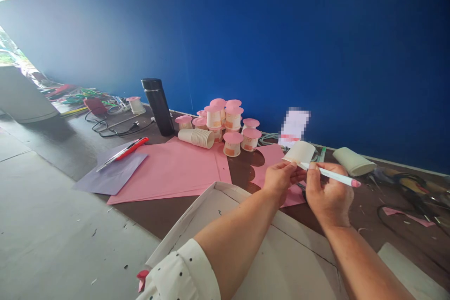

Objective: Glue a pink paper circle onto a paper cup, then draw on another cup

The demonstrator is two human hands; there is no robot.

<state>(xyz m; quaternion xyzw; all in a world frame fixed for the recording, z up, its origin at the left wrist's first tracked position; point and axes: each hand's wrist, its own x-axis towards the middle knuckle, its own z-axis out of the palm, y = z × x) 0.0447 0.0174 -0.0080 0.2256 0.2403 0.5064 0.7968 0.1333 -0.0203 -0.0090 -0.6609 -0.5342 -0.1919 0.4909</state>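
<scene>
My left hand (pixel 281 179) is closed on the lower edge of a white paper cup (pixel 301 151), which is tipped upside down. In my right hand (pixel 328 192) is a white marker pen (pixel 335 177) with a pink end, its tip at or very near the cup's side. Left of my hands stands a cluster of paper cups topped with pink discs (pixel 233 143), some stacked, with small drawings on their sides. A nested stack of plain paper cups (pixel 197 138) lies on its side in front of them.
Pink paper sheets (pixel 176 164), a purple sheet (pixel 116 173) and a red utility knife (pixel 123 153) lie to the left. A black flask (pixel 158 108) stands behind them. A white cardboard tray (pixel 277 248) is under my forearms. Cables (pixel 411 187) and a roll (pixel 353 161) lie right.
</scene>
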